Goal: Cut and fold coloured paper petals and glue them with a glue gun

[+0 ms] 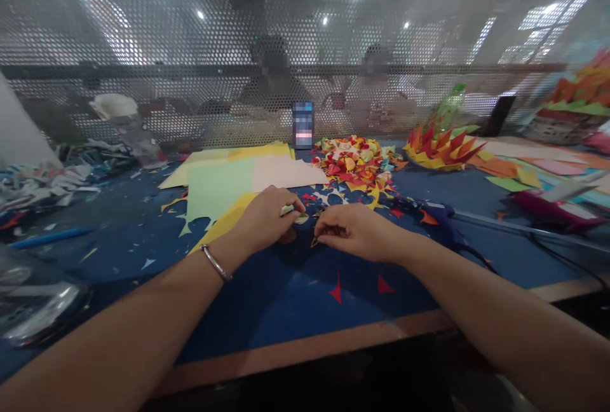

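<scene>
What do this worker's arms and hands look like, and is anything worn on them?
The left arm and right arm show no sleeves. The left hand and right hand have no gloves. A slim, shiny silver bangle circles the left wrist; the right wrist has none. Whether a ring is worn, I can't tell.

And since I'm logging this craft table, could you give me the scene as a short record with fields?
Left hand: small pale piece at its fingertips; grip unclear
Right hand: pinching a small yellow-edged piece, too small to identify
Left wrist: silver bracelet
Beyond hands: green paper sheet; pile of paper cutouts; upright phone, screen blurred
Right side: dark blue glue gun; red-and-yellow paper petals
Near edge: two red scraps on the blue tabletop
</scene>
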Motion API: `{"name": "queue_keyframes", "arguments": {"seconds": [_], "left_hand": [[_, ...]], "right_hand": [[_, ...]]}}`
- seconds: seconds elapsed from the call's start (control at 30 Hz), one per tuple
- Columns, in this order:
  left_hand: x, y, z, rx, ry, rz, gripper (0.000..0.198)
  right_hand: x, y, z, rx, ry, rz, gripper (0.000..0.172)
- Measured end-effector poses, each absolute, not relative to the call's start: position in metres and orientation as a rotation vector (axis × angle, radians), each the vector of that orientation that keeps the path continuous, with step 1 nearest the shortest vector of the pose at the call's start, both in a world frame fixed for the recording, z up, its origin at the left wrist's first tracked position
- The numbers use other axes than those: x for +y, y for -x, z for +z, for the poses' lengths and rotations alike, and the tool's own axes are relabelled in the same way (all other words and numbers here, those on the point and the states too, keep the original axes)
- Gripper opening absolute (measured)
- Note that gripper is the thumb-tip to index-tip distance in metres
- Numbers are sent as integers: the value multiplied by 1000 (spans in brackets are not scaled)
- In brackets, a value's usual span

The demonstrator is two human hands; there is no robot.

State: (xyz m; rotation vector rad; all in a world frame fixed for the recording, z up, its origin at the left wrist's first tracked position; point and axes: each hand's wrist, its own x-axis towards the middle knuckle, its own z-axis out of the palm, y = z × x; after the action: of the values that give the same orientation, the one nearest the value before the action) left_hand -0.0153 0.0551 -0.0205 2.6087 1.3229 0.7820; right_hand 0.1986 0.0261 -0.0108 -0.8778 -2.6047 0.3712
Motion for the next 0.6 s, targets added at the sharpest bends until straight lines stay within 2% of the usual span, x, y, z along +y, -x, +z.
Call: {"name": "queue_keyframes", "arguments": {"seconds": [0.3,0.6], "left_hand": [[39,10,-10,1377,-2238,926,12],[26,0,-16,1101,-2067,963,11]], "right_hand": [[28,-203,-7,-2321,965,379,10],[25,-203,-5,-2222,942,391,11]]}}
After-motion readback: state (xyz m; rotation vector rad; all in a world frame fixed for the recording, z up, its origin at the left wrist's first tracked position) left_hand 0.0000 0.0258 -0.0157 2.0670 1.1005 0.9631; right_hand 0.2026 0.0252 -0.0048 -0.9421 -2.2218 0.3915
